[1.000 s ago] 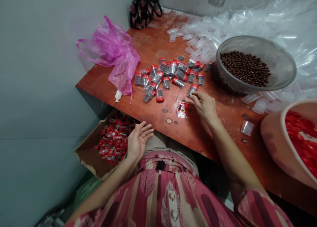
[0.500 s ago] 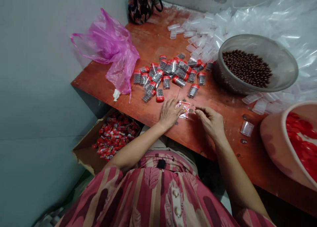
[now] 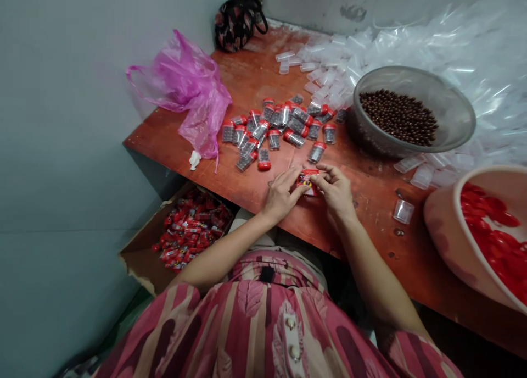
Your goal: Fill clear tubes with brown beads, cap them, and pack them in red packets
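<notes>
A small red printed plastic wrapper (image 3: 307, 175) lies between my two hands, low over the near part of the table. My left hand (image 3: 282, 192) grips its left side, thumb across the front and fingers stretched along the back. On the right side, my right hand (image 3: 338, 192) pinches the same wrapper between thumb and forefinger. Just beyond the hands are several clear small jars with red lids (image 3: 273, 139), filled with dark balls. The nearest jar (image 3: 317, 152) stands a little past my right hand. The fingers partly cover the wrapper.
A grey bowl of dark brown balls (image 3: 397, 117) stands at the right, with a heap of clear empty tubes (image 3: 337, 73) behind. Nearer is a pink tub (image 3: 442, 224) of red lids. One tube (image 3: 403, 211) lies alone. Pink bag (image 3: 201, 87) and carton (image 3: 142, 257) of red-wrapped pieces are left.
My right hand has moved left and now pinches the wrapper. The wrapper, flat under my left fingers before, now sits between both hands. The view has shifted slightly.
</notes>
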`<action>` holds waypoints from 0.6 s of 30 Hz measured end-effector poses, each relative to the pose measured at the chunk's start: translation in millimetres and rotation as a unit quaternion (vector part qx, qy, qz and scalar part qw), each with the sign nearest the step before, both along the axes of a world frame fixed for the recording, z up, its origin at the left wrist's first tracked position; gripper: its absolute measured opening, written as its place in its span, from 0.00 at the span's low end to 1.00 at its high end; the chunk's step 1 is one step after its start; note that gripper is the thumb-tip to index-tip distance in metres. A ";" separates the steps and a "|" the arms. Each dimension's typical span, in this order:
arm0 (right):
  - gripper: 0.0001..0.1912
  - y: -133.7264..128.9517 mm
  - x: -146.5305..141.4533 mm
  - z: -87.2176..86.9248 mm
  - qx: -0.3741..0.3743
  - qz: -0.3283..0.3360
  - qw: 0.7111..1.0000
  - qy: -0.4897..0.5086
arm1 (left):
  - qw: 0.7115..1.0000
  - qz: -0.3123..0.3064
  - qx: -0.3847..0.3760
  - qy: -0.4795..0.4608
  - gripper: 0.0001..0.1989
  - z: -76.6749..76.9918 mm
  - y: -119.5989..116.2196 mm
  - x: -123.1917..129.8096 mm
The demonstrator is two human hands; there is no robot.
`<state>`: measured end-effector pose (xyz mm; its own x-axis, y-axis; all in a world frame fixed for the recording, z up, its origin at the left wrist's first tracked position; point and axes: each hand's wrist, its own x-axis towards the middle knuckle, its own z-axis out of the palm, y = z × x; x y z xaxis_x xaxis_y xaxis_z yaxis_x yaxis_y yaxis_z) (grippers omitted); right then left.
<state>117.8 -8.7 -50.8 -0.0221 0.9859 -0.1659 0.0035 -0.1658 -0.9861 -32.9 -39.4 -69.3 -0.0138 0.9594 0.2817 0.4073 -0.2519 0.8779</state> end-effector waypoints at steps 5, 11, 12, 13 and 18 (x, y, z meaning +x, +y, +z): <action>0.25 9.3 1.0 14.4 -0.021 0.103 0.994 -0.042 | 0.904 -0.059 -0.280 -0.317 0.17 12.3 -3.5 -3.4; 0.22 54.2 1.7 9.7 0.097 -0.017 0.898 -0.428 | 0.831 0.029 -0.354 -0.429 0.16 17.2 -1.4 -6.2; 0.22 63.3 1.4 7.4 0.094 -0.029 0.874 -0.476 | 0.825 0.043 -0.360 -0.434 0.16 18.9 -1.4 -6.5; 0.22 72.0 1.0 4.7 0.084 -0.031 0.859 -0.503 | 0.819 0.057 -0.364 -0.439 0.16 20.8 -1.4 -7.0; 0.14 98.0 3.8 -7.4 0.113 0.042 0.871 -0.477 | 0.775 0.104 -0.381 -0.493 0.13 27.0 -0.3 -13.2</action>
<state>121.6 89.3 -58.2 -0.0538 0.9973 0.0509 0.8412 0.0728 -0.5358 -46.2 -39.7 -42.3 -0.0395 0.7901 -0.6117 -0.5942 0.4736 0.6501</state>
